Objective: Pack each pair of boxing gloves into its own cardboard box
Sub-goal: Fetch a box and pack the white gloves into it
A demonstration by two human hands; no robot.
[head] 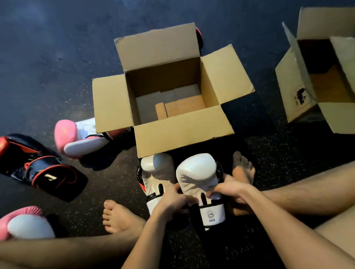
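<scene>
Two white gloves sit on the dark floor directly in front of the seated person, between the bare feet and just under the near flap of the open middle box (169,92). The right-hand white glove (198,175) stands with its padded end toward the box; the left hand (173,200) and right hand (229,188) are both closed on it near the wrist, fingers curled around the narrow part just above the cuff. Its partner, the other white glove (157,174), lies touching it on the left side and is not held.

Inside the middle box only some flat cardboard pieces show on the bottom, so it appears ready to take this pair. A second open box (296,95) stands well apart at the right edge of the view. Off to the left lie a pink and white glove (75,138) beside the middle box, another pink and white glove (20,225) by the left leg, and a black and red glove (32,164) between them.

Judging by its look, the glove is light but bulky, with soft padding that gives under pressure and a smooth, possibly slick skin. The stiffer cuff and wrist are the surest place to grip, as the rounded end offers little to hold. Lifting should be easy; fitting two bulky gloves side by side may need some pressing.
</scene>
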